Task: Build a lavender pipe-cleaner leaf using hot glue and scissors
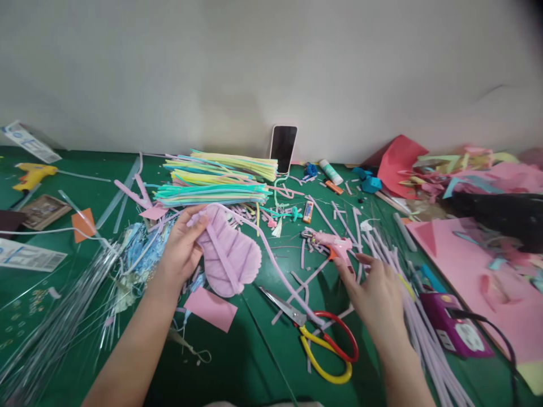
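Note:
My left hand (180, 246) is closed around the upper left edge of a lilac fuzzy panel (229, 251). Rows of pipe cleaner seem to form the panel, with a strip across it and a scalloped right edge. A long lilac pipe cleaner (271, 254) trails from its top toward the scissors. My right hand (377, 288) has thumb and fingers on either side of the handle of a pink hot glue gun (337, 244), whose nozzle points left. Between the hands lie scissors (303, 319) with red and yellow handles, blades slightly apart.
Bundles of coloured pipe cleaners (212, 192) lie behind my left hand. A phone (284, 148) leans against the wall. Lilac stems (418, 322) and a purple corded device (456, 325) are at right, beside pink paper (462, 271). A yellow glue gun (34, 175) sits far left.

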The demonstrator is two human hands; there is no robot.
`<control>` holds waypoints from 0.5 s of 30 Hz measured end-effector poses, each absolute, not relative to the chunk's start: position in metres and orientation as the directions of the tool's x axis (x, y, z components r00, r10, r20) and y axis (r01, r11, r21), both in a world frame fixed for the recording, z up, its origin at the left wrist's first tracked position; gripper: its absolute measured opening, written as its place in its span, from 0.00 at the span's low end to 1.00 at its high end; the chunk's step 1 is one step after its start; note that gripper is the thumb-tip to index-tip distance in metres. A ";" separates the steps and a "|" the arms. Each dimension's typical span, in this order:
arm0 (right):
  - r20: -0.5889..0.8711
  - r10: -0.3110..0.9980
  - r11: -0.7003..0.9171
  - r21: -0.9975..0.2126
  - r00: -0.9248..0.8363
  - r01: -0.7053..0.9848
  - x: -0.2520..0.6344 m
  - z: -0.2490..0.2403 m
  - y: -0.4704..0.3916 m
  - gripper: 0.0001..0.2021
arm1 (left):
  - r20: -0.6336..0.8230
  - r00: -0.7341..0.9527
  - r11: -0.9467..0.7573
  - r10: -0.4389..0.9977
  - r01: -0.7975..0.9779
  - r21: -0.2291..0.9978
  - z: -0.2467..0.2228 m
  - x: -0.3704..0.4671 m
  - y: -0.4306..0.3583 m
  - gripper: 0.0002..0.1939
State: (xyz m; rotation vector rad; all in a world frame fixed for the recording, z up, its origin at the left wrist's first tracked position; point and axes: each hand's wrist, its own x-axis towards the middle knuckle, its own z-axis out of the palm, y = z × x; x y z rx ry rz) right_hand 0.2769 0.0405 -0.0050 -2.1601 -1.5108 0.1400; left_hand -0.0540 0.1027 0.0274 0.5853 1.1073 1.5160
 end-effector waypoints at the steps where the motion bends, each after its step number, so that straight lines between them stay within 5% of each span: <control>1: 0.203 0.914 -0.251 -0.399 0.351 0.882 0.277 -0.012 0.044 0.46 | -0.202 -0.261 0.051 0.944 -0.491 0.870 0.026 -0.052 0.102 0.23; 4: 0.139 0.938 -0.246 -0.377 0.317 0.893 0.274 -0.030 0.053 0.46 | -0.218 -0.262 0.049 0.940 -0.528 0.848 0.020 -0.046 0.098 0.23; 11: 0.003 0.883 -0.420 -0.443 0.470 0.792 0.272 -0.031 0.064 0.30 | -0.317 -0.191 0.140 0.929 -0.612 0.778 0.010 -0.038 0.090 0.23; 15: -0.065 0.769 -0.573 -0.513 0.637 0.639 0.280 -0.014 0.062 0.34 | -0.322 -0.159 0.152 0.933 -0.638 0.755 0.003 -0.034 0.091 0.21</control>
